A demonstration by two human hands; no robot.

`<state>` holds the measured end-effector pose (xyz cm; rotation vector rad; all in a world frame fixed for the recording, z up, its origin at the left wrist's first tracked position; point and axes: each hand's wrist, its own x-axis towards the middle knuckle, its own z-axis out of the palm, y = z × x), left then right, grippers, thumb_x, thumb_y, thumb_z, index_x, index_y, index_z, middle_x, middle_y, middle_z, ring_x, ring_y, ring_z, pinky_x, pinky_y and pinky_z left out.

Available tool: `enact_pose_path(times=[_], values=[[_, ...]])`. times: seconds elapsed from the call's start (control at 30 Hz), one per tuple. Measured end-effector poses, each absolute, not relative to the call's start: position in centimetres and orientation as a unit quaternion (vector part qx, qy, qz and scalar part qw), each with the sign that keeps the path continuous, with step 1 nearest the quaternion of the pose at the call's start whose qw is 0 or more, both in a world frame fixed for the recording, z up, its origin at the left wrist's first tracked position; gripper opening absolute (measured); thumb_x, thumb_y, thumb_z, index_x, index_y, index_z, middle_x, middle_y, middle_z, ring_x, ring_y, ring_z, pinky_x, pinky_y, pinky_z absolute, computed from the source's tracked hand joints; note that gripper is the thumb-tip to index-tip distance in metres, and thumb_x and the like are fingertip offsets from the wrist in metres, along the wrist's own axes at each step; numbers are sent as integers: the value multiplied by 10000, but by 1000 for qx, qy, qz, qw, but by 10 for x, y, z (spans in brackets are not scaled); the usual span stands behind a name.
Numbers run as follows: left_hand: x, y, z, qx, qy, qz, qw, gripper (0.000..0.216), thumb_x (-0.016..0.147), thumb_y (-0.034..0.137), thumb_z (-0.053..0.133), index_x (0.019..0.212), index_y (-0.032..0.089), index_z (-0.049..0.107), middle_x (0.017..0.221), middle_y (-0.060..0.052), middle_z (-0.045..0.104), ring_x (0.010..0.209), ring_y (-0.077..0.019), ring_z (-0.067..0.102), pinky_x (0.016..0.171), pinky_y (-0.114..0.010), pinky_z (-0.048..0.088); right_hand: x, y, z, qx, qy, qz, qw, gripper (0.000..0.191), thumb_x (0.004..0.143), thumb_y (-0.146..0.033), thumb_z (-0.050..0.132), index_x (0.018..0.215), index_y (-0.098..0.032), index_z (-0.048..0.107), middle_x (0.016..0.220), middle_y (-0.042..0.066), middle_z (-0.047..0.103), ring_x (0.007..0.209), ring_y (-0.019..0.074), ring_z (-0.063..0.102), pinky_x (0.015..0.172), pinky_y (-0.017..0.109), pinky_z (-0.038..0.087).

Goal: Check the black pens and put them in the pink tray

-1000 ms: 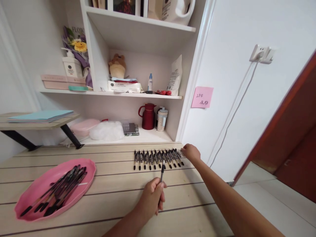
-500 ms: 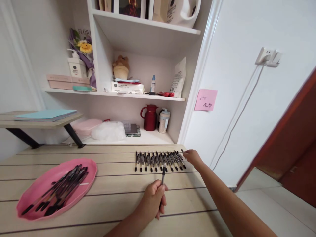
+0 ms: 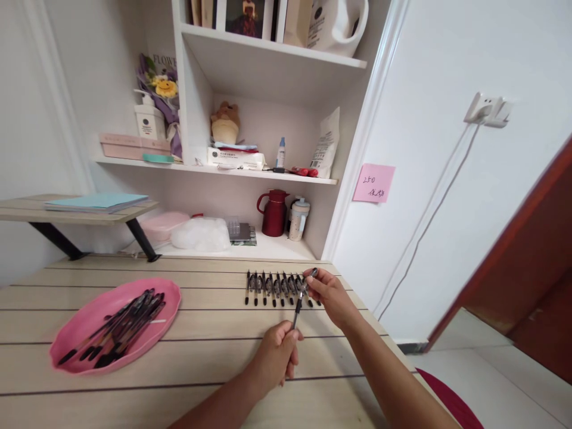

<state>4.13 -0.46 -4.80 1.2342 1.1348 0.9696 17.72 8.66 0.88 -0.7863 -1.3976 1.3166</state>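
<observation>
My left hand is closed around an uncapped pen, its tip pointing up and away from me. Pinched in the fingers of my right hand is a black pen cap, close to the tip of that pen; whether they touch I cannot tell. Behind both hands lies a row of black-capped pens, side by side on the wooden table. My right hand hides the row's right end. To the left, a pink scalloped plate bears a heap of similar pens.
A small raised stand with blue paper is at the table's left. White shelves rise behind, with a red jug and a pale cup at the table's back edge. A wall borders the right.
My right hand has moved left from the row's right end to the tip of the pen in my left hand, bringing the black cap. My left hand keeps its grip. The view has shifted slightly.
</observation>
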Motion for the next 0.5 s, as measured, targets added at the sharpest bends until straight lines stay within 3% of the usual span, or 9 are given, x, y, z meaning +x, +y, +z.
enact_pose_path(times=[0.5], values=[[42, -3, -53, 529, 482, 422, 556, 290, 762, 430, 370, 829, 169, 477, 494, 70, 451, 277, -37, 367, 233, -118, 205, 170, 72, 2, -344, -664, 560, 356, 243, 618, -360, 654, 731, -166, 563, 512, -54, 478, 451, 68, 425, 429, 197, 262]])
